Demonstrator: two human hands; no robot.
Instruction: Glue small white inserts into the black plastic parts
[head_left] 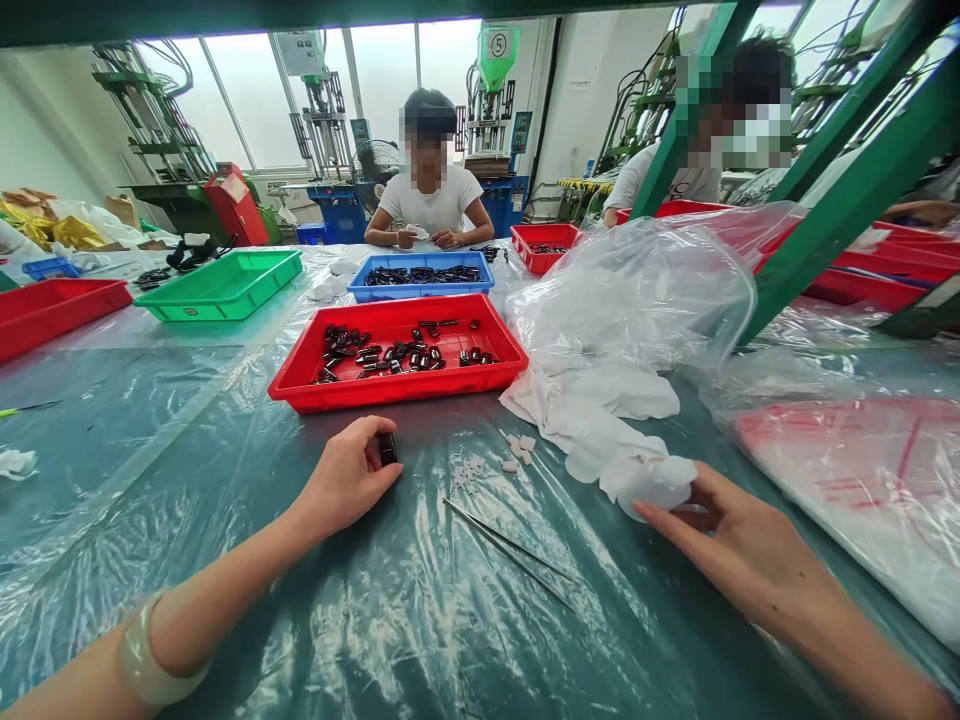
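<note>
My left hand is closed on a small glossy black part, just in front of a red tray. The tray holds many similar black parts. At the right, my right hand has its thumb and fingers closed around the edge of a thin white translucent sheet, at the end of a loose pile of such sheets. Metal tweezers lie on the plastic-covered table between my hands. Beyond their tips are tiny clear pieces and a few small pale blocks.
A blue tray of black parts stands behind the red one, and a green tray is at the left. Large clear plastic bags bulge at the right, beside slanted green frame bars. A person sits across the table.
</note>
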